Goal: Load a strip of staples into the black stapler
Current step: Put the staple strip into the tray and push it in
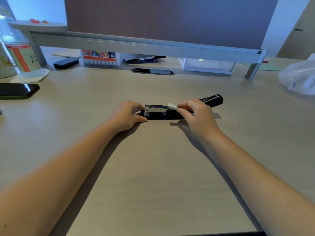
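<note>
Head view shows the black stapler [163,114] lying opened flat on the surface [153,167], its metal channel exposed. The left hand [127,114] clamps its front end steady, while the right hand [196,114] pinches the staple strip [172,106] above the channel's rear, apparently to slide it in.

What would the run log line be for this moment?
stapler open on desk | left hand steadies front | right hand pinches staples at channel
</note>
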### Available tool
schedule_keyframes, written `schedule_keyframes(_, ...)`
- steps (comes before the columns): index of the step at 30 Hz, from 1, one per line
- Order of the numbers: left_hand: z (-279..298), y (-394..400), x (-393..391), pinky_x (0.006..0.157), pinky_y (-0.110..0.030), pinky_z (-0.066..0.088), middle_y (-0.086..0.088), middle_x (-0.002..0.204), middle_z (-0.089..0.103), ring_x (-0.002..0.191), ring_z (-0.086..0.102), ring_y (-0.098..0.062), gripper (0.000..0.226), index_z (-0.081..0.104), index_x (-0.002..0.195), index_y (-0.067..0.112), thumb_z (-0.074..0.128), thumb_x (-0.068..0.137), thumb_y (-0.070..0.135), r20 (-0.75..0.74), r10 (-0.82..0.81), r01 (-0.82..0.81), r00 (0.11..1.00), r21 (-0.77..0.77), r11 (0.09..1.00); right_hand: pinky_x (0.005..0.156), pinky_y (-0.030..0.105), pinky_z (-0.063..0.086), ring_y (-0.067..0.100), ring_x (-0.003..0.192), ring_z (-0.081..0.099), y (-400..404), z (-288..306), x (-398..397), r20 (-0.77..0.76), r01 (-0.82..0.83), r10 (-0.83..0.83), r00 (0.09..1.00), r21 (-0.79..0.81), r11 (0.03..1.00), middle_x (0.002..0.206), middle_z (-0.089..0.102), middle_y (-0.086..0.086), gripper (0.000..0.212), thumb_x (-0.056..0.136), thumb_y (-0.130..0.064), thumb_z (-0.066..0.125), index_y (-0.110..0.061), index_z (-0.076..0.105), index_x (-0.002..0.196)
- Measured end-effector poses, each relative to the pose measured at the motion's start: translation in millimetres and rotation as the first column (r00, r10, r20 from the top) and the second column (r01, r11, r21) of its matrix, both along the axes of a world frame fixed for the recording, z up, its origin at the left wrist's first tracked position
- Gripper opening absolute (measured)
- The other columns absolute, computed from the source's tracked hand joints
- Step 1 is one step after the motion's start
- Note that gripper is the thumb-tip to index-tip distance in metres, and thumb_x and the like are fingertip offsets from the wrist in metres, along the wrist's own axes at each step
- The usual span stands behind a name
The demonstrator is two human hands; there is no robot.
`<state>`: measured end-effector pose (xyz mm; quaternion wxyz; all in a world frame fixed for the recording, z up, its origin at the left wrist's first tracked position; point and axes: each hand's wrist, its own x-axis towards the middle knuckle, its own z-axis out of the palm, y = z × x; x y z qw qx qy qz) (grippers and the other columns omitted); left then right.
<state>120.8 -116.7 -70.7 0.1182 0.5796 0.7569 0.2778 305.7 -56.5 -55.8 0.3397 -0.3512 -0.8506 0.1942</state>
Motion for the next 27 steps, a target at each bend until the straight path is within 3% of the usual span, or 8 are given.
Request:
schedule_keyframes(3, 0.4, -10.6, 3.0, 0.097, -0.037, 0.035, -0.013, 0.123, 0.055, 0.115, 0.045, -0.027, 0.038, 0.056, 0.112, 0.009, 0.062, 0.077, 0.021, 0.008, -0.005, 0.005, 1.000, -0.005, 1.000, 0.071, 0.019, 0.030, 0.019, 0.088, 0.051, -5.2, 3.8, -11.0, 0.047, -0.037, 0.035, 0.998, 0.050, 0.998, 0.101, 0.065, 0.016, 0.021, 0.088, -0.014, 0.049, -0.001, 0.062, 0.099)
schedule_keyframes(7, 0.8, -25.8, 6.9, 0.094, -0.033, 0.034, -0.011, 0.121, 0.057, 0.114, 0.046, -0.025, 0.038, 0.056, 0.111, 0.010, 0.063, 0.076, 0.022, -0.013, -0.042, 0.042, 0.999, -0.007, 0.999, 0.080, 0.029, 0.038, 0.025, 0.099, 0.055, -11.4, 2.3, -19.3, 0.153, -0.081, 0.070, 0.986, 0.062, 0.995, 0.109, 0.064, 0.013, 0.024, 0.088, -0.018, 0.048, -0.005, 0.060, 0.104)
schedule_keyframes(13, -1.5, -35.3, 9.5, 0.087, -0.026, 0.032, -0.009, 0.120, 0.058, 0.112, 0.047, -0.022, 0.037, 0.057, 0.111, 0.012, 0.064, 0.076, 0.022, 0.009, -0.071, 0.071, 0.997, -0.005, 0.997, 0.084, 0.038, 0.044, 0.026, 0.097, 0.056, -18.4, 1.8, -17.3, 0.213, -0.115, 0.110, 0.971, 0.014, 0.993, 0.106, 0.066, 0.014, 0.023, 0.087, -0.019, 0.050, -0.006, 0.062, 0.102)
schedule_keyframes(27, -2.4, -35.4, 6.9, 0.093, -0.032, 0.035, -0.008, 0.117, 0.059, 0.111, 0.046, -0.023, 0.038, 0.058, 0.108, 0.013, 0.066, 0.073, 0.024, 0.029, -0.083, 0.083, 0.996, 0.001, 0.997, 0.075, 0.027, 0.038, 0.021, 0.091, 0.055, -15.7, 6.7, -16.7, 0.226, -0.138, 0.134, 0.965, -0.001, 0.990, 0.104, 0.068, 0.013, 0.022, 0.086, -0.018, 0.052, -0.007, 0.063, 0.103)
